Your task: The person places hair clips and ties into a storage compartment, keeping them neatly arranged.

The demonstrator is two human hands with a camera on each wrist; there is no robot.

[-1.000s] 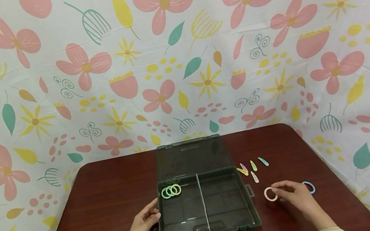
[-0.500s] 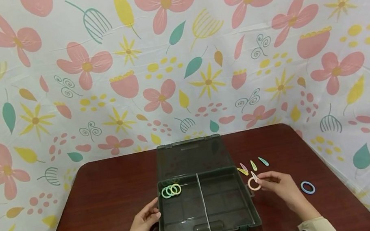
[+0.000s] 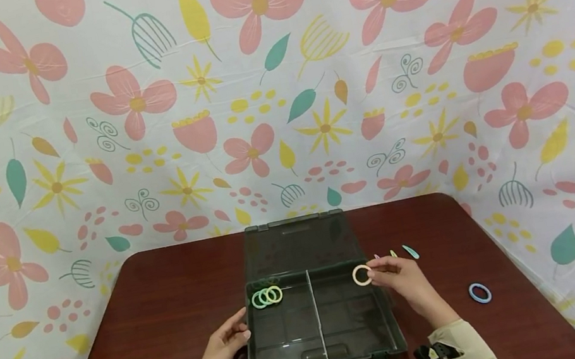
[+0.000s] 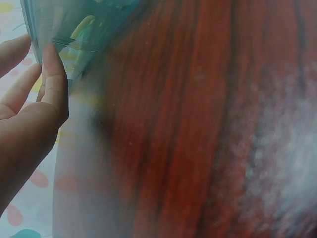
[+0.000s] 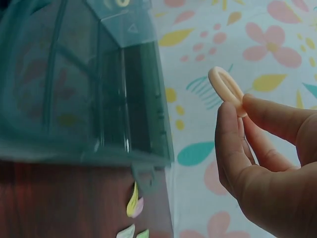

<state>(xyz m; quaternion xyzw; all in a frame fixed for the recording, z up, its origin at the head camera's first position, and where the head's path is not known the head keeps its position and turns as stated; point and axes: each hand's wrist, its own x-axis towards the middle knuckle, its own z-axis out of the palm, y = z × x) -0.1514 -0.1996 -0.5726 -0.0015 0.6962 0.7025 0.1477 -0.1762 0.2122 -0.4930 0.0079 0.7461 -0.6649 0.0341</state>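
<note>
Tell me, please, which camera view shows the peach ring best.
The right wrist view: the peach ring appears largest there, pinched by the right hand, though steeply tilted to the camera. The head view shows it smaller but with a rounder outline, appearing over the box. The left wrist view does not show it.

The open box (image 3: 285, 327) is reachable from above; its white divider (image 3: 317, 315) bars sideways passage.

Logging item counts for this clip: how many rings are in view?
5: three overlapping rings in the box's left compartment, a peach ring pinched in the right hand, and a blue ring on the table to the right. More could be hidden within the overlap.
</note>
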